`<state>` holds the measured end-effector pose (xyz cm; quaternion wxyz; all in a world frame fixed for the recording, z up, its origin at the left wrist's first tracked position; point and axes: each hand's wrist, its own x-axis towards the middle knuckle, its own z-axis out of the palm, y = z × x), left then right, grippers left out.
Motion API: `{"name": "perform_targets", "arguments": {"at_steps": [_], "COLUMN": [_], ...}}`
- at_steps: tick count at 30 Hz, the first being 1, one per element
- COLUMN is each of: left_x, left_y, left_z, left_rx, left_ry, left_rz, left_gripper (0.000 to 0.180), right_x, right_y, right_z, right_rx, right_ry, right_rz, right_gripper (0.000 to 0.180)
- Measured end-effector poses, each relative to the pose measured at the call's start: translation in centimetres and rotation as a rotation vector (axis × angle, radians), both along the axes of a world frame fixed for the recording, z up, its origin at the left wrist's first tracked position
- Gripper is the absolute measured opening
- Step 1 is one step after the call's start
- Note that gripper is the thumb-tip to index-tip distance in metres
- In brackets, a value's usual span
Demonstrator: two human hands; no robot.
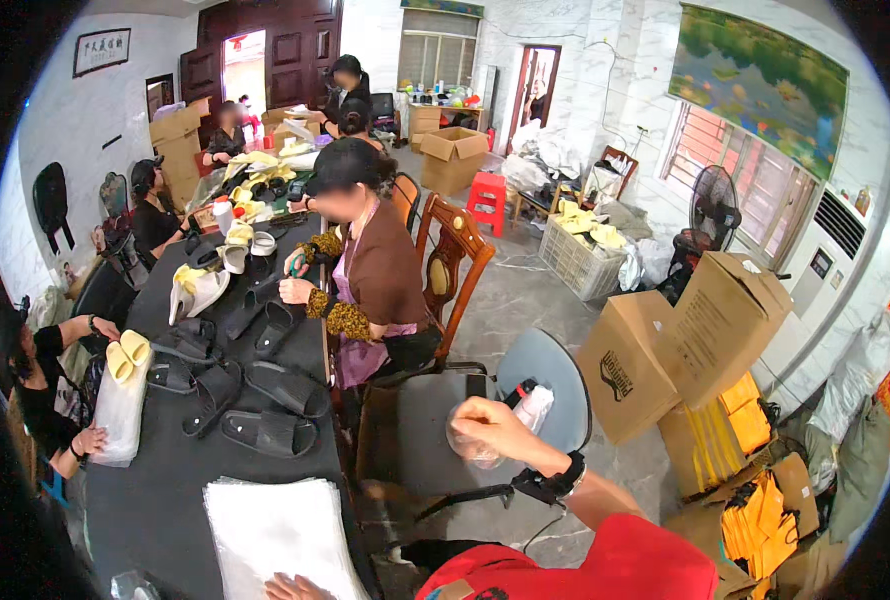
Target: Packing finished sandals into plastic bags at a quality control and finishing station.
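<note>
My left hand [297,589] shows only in part at the lower edge, its fingers lying flat on a stack of clear plastic bags [275,525]. My right hand [505,428] is held out over a grey chair [405,425], with its fingers closed on a clear, rounded plastic thing [473,452] whose exact kind I cannot make out. Just beyond that hand, a clear bottle or package [535,405] with a dark end is on the chair. Several black slippers [270,432] lie on the dark table [180,490] past the bags.
Across the table, a co-worker's hand [90,440] is at plastic bags with yellow slippers [128,357] on top. Another person [380,250] sits along the table's right side. Cardboard boxes [615,365] and yellow-orange packets [760,525] stand on the right. A red stool [487,202] stands farther off.
</note>
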<state>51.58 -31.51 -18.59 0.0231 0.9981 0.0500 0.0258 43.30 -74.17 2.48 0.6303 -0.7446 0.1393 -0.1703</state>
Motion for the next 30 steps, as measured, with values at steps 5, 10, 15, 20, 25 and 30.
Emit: {"name": "perform_targets", "arguments": {"at_steps": [5, 10, 15, 20, 25, 30], "left_x": [0.2, 0.2, 0.2, 0.5, 0.5, 0.3], "left_y": [-0.1, -0.3, 0.2, 0.2, 0.2, -0.1], "left_z": [0.0, -0.3, -1.1, -2.0, -1.8, -1.8], "left_rx": [0.049, 0.061, 0.107, 0.158, 0.173, 0.183], "left_ry": [0.011, -0.009, -0.094, -0.149, -0.134, -0.174], "left_rz": [-0.012, -0.016, -0.006, -0.024, -0.012, -0.003], "left_gripper": [0.048, 0.048, 0.048, 0.047, 0.047, 0.047], "right_x": [-4.7, -8.1, -8.4, -7.9, -6.7, -6.1], "right_y": [-0.1, 2.6, 4.2, 3.1, 2.3, 2.4], "right_z": [-4.5, -7.1, -6.0, -6.2, -6.1, -7.7], "right_rx": [0.043, 0.062, 0.043, -0.028, -0.032, -0.057], "right_ry": [0.038, 0.18, 0.303, 0.33, 0.331, 0.332], "right_rz": [-0.177, -0.116, -0.023, -0.017, 0.013, 0.052], "right_gripper": [0.015, 0.017, 0.024, 0.022, 0.022, 0.024]}}
